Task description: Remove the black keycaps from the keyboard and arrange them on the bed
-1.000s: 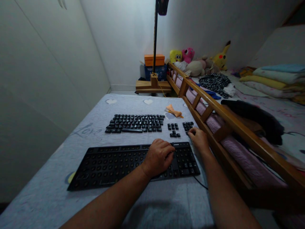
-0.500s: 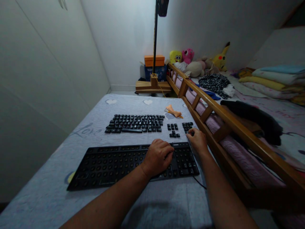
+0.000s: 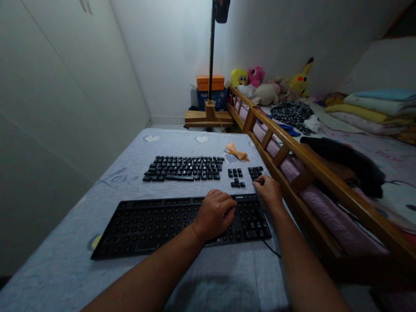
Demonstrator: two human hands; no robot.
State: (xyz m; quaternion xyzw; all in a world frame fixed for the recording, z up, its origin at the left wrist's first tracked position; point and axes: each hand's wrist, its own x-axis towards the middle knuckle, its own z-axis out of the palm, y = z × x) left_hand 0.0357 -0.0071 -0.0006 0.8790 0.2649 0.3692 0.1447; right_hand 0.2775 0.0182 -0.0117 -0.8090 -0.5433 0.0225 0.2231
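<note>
A black keyboard (image 3: 152, 225) lies across the cloth, most of its key positions bare, with a few keycaps (image 3: 256, 226) seated at its lower right. My left hand (image 3: 216, 214) rests on the keyboard right of its middle, fingers curled in; whatever they may hold is hidden. Beyond the keyboard's right end, my right hand (image 3: 268, 190) pinches a small black keycap at the near edge of the number-pad group (image 3: 254, 172), partly covered by the fingers. Loose black keycaps (image 3: 186, 167) lie in rows behind the keyboard. Smaller groups of keycaps (image 3: 235, 172) sit between these rows and my right hand.
A wooden bed rail (image 3: 282, 138) runs close along my right side. An orange cloth piece (image 3: 237, 151) lies behind the keycaps. The keyboard's cable (image 3: 271, 249) trails at the right. A stand with a wooden base (image 3: 209, 115) rises beyond the far edge.
My right hand has shifted very slightly at the number-pad keycaps. The left hand and the keyboard stay almost still.
</note>
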